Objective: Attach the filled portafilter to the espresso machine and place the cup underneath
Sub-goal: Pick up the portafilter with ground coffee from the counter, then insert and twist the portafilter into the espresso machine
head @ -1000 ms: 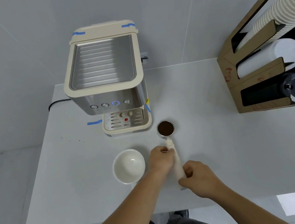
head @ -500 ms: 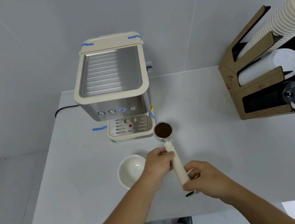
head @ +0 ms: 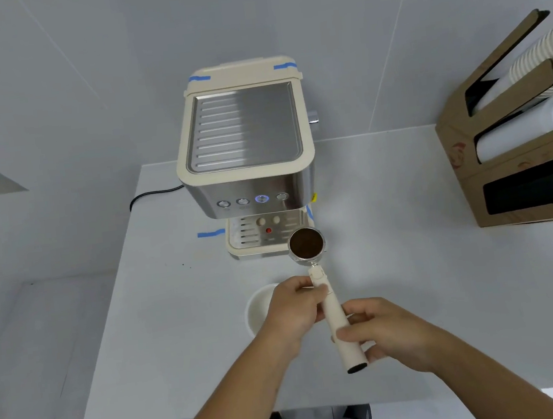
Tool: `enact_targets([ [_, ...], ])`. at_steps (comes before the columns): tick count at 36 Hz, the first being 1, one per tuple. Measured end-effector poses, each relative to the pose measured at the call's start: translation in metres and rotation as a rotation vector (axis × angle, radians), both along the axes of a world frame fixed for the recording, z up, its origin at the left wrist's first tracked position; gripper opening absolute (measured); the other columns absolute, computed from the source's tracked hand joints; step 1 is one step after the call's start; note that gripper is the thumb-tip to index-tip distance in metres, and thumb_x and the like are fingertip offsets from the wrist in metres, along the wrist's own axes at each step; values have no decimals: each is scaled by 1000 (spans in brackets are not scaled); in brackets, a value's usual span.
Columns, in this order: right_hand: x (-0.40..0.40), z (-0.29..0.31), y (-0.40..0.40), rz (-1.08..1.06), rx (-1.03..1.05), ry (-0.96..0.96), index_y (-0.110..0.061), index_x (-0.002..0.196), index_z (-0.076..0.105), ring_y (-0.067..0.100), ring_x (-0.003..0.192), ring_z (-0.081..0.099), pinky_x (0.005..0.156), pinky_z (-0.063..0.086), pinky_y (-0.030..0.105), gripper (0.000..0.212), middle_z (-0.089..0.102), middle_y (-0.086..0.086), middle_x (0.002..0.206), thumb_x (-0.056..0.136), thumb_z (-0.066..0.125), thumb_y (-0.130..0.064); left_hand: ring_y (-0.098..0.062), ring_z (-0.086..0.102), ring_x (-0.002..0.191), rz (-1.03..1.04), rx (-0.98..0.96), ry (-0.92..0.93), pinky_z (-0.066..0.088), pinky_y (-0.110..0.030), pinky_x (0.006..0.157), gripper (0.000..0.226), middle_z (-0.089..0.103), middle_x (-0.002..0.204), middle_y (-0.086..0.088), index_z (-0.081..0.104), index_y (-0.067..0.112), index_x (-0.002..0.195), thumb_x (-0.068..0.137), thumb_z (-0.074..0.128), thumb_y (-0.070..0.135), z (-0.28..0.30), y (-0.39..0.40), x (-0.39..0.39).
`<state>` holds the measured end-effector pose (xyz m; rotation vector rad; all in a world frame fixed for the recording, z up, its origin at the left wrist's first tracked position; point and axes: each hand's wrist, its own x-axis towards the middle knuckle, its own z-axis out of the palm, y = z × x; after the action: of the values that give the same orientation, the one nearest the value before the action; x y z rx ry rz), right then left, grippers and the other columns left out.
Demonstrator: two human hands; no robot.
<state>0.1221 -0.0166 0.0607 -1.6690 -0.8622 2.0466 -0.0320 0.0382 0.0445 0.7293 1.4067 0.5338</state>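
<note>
From the head camera, the white rectangular table [head: 397,281] shows its near edge just beyond the person's knees and its left edge running back to the wall; bare surface lies to the right of the hands, as far as the brown cardboard cup dispenser [head: 517,161] at the far right. The cream and brushed-steel espresso machine [head: 247,150] stands at the back centre, its drip tray [head: 254,237] facing the person, with open tabletop left of it.

The portafilter with a cream handle and steel basket [head: 326,293] is held above the table, in front of the machine. Its long axis runs from near right to far left: the black-capped handle end points toward the person, and the basket, filled with dark coffee grounds and facing up, sits just beside the drip tray's right front corner. The left hand [head: 294,314] is closed around the upper handle near the basket neck; the right hand [head: 385,331] is clamped on the lower handle. The round white ceramic cup [head: 257,309] rests on the table, partly hidden under the left hand.
</note>
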Motion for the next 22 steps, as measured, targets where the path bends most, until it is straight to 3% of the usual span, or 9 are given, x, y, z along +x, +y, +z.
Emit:
enact_targets([
  [9,-24,-1,12,129,-15,13,-10,115,67,25,97,71,80,62,47,31,73,8,97,85,70,-4,-20,68,82,-16,19,51,59,-27,75,16,68,91,-8,68,1,104,89,65,7,6,1,-28],
  [11,-29,-1,15,168,-21,20,-9,118,66,24,98,71,80,62,47,34,72,6,96,84,71,-3,-21,67,84,-29,21,66,59,-30,81,15,69,92,-8,69,3,103,89,65,8,6,0,-35],
  [22,-56,-3,25,228,-33,60,-9,124,63,26,105,71,82,61,49,43,73,9,105,83,73,-3,-19,66,87,-52,14,82,55,-34,85,16,71,100,-8,68,9,104,89,67,13,13,0,-65],
])
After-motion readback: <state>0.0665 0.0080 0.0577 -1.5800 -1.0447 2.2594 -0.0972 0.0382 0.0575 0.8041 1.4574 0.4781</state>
